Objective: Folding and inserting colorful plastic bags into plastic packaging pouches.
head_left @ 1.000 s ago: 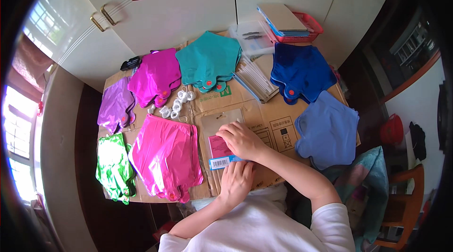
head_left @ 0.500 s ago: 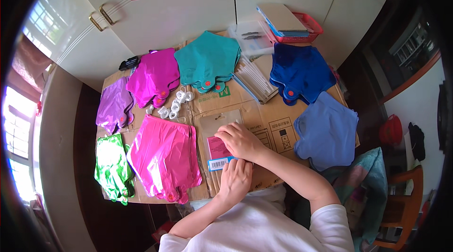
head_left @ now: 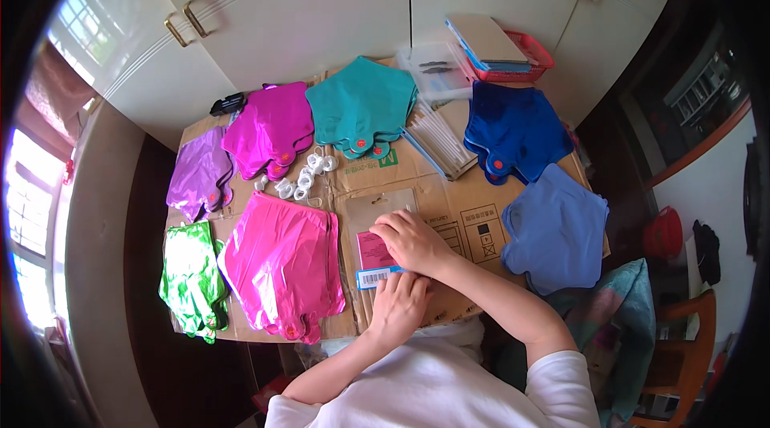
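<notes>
A flat clear plastic packet [head_left: 381, 206] lies on the cardboard in front of me, with a pink insert [head_left: 370, 253] and a blue barcode strip [head_left: 371, 278] at its near end. My right hand [head_left: 412, 242] rests across the packet's right side, fingers extended and slightly bent over the pink insert. Just nearer to me, my left hand [head_left: 400, 300] has its fingers curled on the near edge by the blue strip. Its thumb is hidden. To the left lies a stack of flat pink foil balloons [head_left: 281, 259], with white ribbon rolls [head_left: 305, 179] beyond it.
Around the cardboard [head_left: 449, 308] lie flat foil balloons: green [head_left: 192, 275], purple [head_left: 199, 171], magenta [head_left: 269, 127], teal [head_left: 365, 103], dark blue [head_left: 513, 123] and light blue [head_left: 557, 227]. White sticks [head_left: 439, 135], a clear box [head_left: 433, 75] and a red basket [head_left: 533, 55] stand at the back.
The whole view has shifted slightly. Both hands stay on the packet in nearly the same pose.
</notes>
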Motion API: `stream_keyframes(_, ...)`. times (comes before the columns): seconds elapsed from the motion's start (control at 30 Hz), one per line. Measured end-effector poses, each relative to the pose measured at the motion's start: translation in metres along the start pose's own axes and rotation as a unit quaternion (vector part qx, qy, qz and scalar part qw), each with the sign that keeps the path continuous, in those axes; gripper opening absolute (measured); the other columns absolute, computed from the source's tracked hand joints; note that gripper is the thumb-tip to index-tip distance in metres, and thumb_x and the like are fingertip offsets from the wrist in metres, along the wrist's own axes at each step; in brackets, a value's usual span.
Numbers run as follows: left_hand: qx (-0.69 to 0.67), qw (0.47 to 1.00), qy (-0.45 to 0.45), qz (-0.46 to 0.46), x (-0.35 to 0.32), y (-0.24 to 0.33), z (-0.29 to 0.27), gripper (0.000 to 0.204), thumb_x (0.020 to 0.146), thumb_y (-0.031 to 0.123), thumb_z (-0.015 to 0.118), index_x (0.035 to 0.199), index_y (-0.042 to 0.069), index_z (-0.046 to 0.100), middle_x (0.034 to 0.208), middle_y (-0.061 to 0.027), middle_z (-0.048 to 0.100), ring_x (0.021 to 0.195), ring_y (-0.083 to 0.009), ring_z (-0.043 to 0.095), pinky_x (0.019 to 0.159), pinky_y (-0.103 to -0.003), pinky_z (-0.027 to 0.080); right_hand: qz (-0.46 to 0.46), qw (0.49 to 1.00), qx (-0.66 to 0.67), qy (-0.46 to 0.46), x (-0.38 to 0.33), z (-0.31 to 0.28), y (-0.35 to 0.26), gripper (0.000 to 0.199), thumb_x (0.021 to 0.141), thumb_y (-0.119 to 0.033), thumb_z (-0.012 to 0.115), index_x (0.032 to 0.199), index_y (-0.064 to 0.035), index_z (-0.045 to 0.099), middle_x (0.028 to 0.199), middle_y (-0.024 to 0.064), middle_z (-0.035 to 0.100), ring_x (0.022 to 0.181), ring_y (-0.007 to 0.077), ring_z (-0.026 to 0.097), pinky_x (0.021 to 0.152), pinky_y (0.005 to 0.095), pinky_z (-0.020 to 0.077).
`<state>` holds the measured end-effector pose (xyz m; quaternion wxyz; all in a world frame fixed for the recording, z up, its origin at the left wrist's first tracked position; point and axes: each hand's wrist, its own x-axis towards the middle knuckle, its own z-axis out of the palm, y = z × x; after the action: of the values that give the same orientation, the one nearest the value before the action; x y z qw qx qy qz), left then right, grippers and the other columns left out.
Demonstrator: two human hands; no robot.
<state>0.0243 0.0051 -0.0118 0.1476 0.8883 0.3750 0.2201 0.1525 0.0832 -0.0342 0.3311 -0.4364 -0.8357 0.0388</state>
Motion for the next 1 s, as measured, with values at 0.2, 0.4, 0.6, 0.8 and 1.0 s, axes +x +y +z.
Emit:
stream_keyframes(0.2, -0.03, 0.999, -0.021, 0.008, -0.003, -0.002, -0.002, 0.018, 0.076, 0.009, 0.067, 0.09, 0.007, 0.056, 0.095, -0.0101, 0.052, 0.09, -0.0283, 0.049, 0.073, -0.04, 0.038, -0.006, 1.0, 0.005, -0.002, 0.0, 0.002, 0.001, 0.025, 0.078, -0.007, 0.057, 0.103, -0.005, 0.056, 0.101, 0.007, 0.055, 0.094, 0.0248, 0.053, 0.085, 0.0364, 0.0449)
stream_keyframes(0.4, -0.311, 0.949, 0.005, -0.044, -0.045, -0.034, -0.035, 0.02, 0.087, 0.01, 0.061, 0.098, 0.006, 0.045, 0.089, -0.0085, 0.055, 0.079, -0.0202, 0.053, 0.068, -0.034, 0.04, -0.014, 0.999, 0.004, -0.029, 0.002, -0.006, -0.005, 0.026, 0.078, -0.007, 0.056, 0.103, -0.0044, 0.056, 0.101, 0.0068, 0.055, 0.097, 0.0243, 0.053, 0.088, 0.0354, 0.0444)
stream_keyframes(0.6, -0.444, 0.864, 0.142, -0.189, -0.08, -0.06, -0.104, 0.014, 0.09, 0.005, 0.056, 0.093, 0.003, 0.043, 0.075, -0.0078, 0.056, 0.06, -0.0145, 0.055, 0.051, -0.031, 0.044, -0.029, 0.999, 0.015, -0.041, -0.004, -0.011, -0.011, 0.026, 0.079, -0.007, 0.055, 0.104, -0.0039, 0.056, 0.103, 0.0072, 0.055, 0.098, 0.0245, 0.053, 0.089, 0.0352, 0.0441)
stream_keyframes(0.8, 0.061, 0.992, -0.084, 0.076, -0.069, -0.051, -0.102, 0.029, 0.076, 0.012, 0.066, 0.104, 0.018, 0.064, 0.096, -0.0001, 0.059, 0.073, -0.0163, 0.057, 0.055, -0.029, 0.051, -0.02, 0.998, 0.052, -0.027, -0.015, -0.013, -0.026, 0.028, 0.078, -0.004, 0.061, 0.106, -0.0042, 0.059, 0.108, 0.0073, 0.057, 0.102, 0.0252, 0.054, 0.088, 0.0371, 0.0453)
stream_keyframes(1.0, 0.142, 0.969, -0.062, 0.19, -0.068, -0.058, -0.086, 0.027, 0.076, 0.013, 0.061, 0.102, 0.017, 0.066, 0.106, -0.0014, 0.059, 0.073, -0.0101, 0.054, 0.053, -0.023, 0.048, -0.009, 0.998, 0.064, -0.021, -0.03, -0.062, -0.05, 0.025, 0.078, -0.012, 0.067, 0.102, -0.0077, 0.061, 0.101, 0.0058, 0.059, 0.098, 0.0244, 0.056, 0.088, 0.0381, 0.0464)
